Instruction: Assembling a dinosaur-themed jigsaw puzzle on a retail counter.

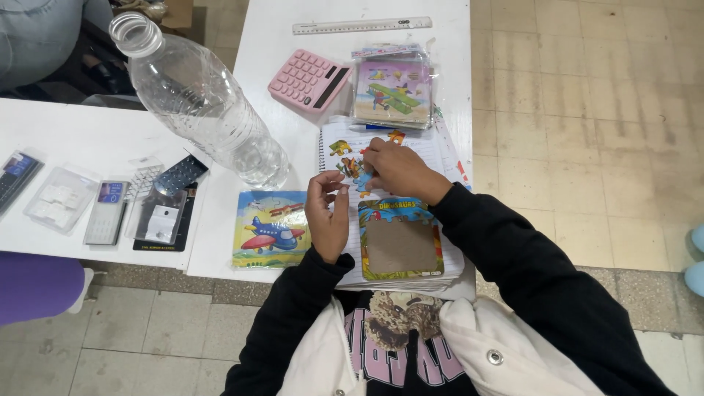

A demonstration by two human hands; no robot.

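On the white bench [220, 242], a clear plastic bottle [198, 99] lies left of the notebook [433, 150], with a pink calculator [309, 79] and ruler [361, 26] beyond. Loose puzzle pieces [350, 165] sit on the notebook, above the empty puzzle tray [400, 238]. Right hand [400, 170] presses curled fingers onto them; left hand [328, 213], just beside, pinches one small piece [339, 188].

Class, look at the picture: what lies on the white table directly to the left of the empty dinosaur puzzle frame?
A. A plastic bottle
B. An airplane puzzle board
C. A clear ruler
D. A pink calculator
B: the airplane puzzle board lies flat beside the empty dinosaur puzzle frame, below the person's left hand; the calculator and ruler lie farther up the table.
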